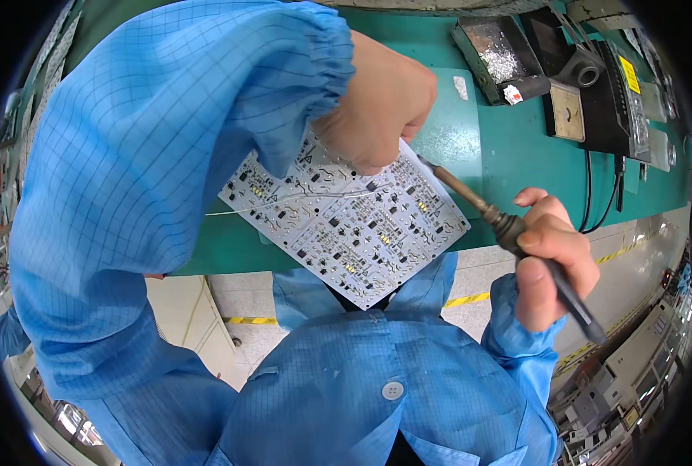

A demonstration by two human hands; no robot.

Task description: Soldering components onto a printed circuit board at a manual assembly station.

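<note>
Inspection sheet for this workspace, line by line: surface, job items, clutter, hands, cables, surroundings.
Surface: green worktop with a paler sheet on it.
Job items: white circuit board, near corner past the worktop edge in view; thin pale wire across it; soldering iron, tip near its right edge, contact unclear.
Clutter: dark tray of silvery scraps; small tan-lined tray; black box.
Hands: left hand over the board's far part, grip hidden; right hand grips the iron.
Cables: black cables beside the box.
Surroundings: pale floor, striped tape.

Electronics workshop: soldering iron (509,227), circuit board (354,242)
</note>
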